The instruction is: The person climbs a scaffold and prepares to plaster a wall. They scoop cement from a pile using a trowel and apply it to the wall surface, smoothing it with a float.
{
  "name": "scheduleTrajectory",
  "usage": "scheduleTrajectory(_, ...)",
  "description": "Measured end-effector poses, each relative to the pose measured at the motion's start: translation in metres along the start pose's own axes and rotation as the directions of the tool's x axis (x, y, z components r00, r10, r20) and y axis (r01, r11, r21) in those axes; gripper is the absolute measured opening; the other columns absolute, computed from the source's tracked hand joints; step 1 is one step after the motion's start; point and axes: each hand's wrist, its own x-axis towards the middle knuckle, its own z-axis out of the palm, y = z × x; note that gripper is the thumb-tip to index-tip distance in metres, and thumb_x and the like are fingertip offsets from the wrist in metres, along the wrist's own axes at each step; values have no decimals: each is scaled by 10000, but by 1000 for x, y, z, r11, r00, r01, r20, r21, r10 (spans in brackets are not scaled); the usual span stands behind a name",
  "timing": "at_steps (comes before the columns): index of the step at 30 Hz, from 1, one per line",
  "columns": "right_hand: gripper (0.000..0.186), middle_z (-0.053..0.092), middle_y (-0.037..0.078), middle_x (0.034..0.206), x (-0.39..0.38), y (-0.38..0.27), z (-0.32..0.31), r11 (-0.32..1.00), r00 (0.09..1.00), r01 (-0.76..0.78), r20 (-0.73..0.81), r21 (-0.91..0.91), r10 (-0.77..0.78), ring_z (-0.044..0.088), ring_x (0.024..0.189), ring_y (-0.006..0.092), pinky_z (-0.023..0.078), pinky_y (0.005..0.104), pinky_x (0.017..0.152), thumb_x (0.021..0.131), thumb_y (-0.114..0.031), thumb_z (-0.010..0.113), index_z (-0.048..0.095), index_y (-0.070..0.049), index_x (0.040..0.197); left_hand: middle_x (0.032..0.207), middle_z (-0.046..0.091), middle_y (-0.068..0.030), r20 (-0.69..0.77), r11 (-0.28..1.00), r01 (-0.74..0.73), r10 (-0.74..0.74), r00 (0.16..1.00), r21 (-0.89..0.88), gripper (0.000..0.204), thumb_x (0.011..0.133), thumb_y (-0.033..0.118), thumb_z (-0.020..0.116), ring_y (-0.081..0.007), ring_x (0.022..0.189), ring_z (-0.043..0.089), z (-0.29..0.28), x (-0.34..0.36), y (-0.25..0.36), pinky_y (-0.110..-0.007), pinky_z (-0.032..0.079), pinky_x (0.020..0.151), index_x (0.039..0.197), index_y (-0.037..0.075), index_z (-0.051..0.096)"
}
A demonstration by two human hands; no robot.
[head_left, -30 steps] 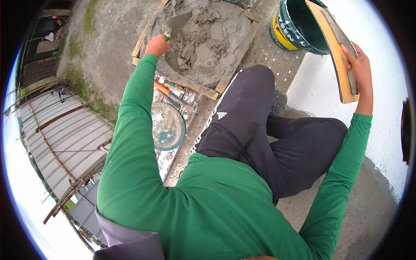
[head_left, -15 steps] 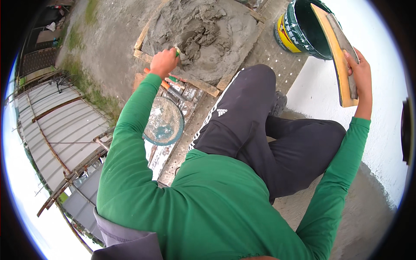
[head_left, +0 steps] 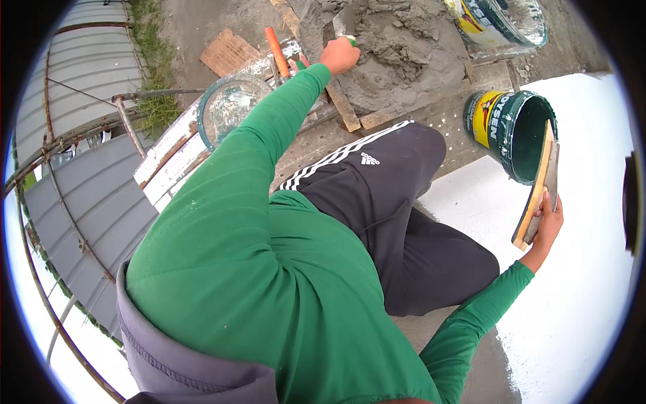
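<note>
My left hand (head_left: 340,56) is closed round the green handle of a trowel (head_left: 344,24), at the near left side of a heap of wet grey mortar (head_left: 397,60). The trowel's grey blade reaches to the mortar; its outline blends in partly. Low wooden strips (head_left: 344,108) edge the heap. At the right, my right hand (head_left: 549,225) grips a wooden float (head_left: 536,195) by its back, with its long board tilted on edge. The float's upper end overlaps the mouth of a dark green bucket (head_left: 486,121).
Another paint bucket (head_left: 476,20) stands beyond the mortar. Left of the heap lie an orange-handled tool (head_left: 275,47), a round mortar-smeared pan (head_left: 232,108) and a brown board (head_left: 227,54). A white wall (head_left: 579,269) rises on the right; metal pipes (head_left: 128,128) run along the left.
My view has turned, so the mortar and buckets sit farther right. The second bucket has come into full view. My right hand has lowered with the float; the left still holds the trowel.
</note>
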Motion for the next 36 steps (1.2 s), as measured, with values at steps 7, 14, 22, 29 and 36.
scheduleTrajectory(7,423,529,-35,765,8,14,-7,1000,1000,2,10,13,-2,455,643,55,406,227,586,1006,-233,734,669,31,1330,902,749,-271,93,944,144,-121,988,-296,403,945,262,640,-359,683,753,41,-76,-7,-478,604,692,1038,-130,659)
scheduleTrajectory(14,458,606,-13,810,-5,-17,7,999,999,31,9,8,-32,472,645,59,416,234,594,1010,-216,721,639,39,1382,625,603,-119,83,766,199,-188,979,-611,247,936,168,617,-217,456,575,75,-77,11,-396,459,434,814,-43,579)
scheduleTrajectory(22,573,578,-16,782,-2,-27,12,999,999,46,15,-21,-46,477,647,65,418,236,616,980,-247,758,595,64,1433,832,729,-231,37,955,-44,57,998,-293,307,956,254,633,-360,659,724,63,-46,38,-491,573,604,923,-52,645)
scheduleTrajectory(29,616,561,-20,747,-15,-21,9,1000,999,24,-23,-18,-25,483,640,67,426,239,618,973,-291,763,587,62,1447,954,719,-314,-77,892,-373,403,912,256,421,1041,392,592,-516,942,701,10,-76,29,-622,551,787,1076,-27,606)
scheduleTrajectory(36,615,562,-20,740,-11,-11,6,999,1000,-2,-29,-50,0,485,635,67,429,244,613,970,-291,763,589,54,1448,873,734,-260,131,835,-479,461,878,270,522,1067,503,535,-501,849,718,75,-104,35,-586,572,736,1034,-10,624)
